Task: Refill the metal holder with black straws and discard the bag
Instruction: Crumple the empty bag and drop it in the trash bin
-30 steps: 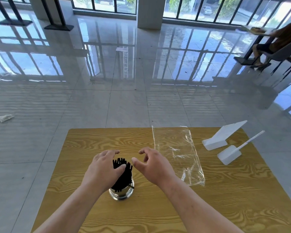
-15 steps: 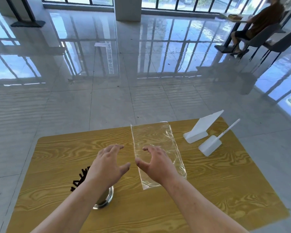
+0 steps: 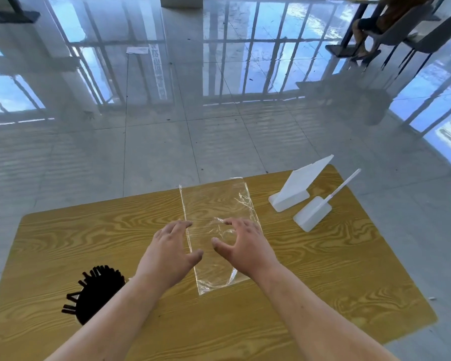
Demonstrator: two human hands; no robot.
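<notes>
**Hands over the empty bag**

Clear crinkled plastic bag (image 3: 219, 230) lies flat on the wood-grain tabletop (image 3: 323, 269). Your left hand (image 3: 167, 256) and right hand (image 3: 245, 248) spread over it, each grip released, grasping nothing. Black straws (image 3: 94, 290) bristle at lower left, holder hidden. Since half a second ago, both hands moved forward onto the bag.

Setting: probably a café or canteen hall. Glossy tiled floor (image 3: 146, 157) reflecting tall windows; wooden desk (image 3: 89, 230) with white sign stands (image 3: 294, 191); seated person (image 3: 375, 22) at far table.
</notes>
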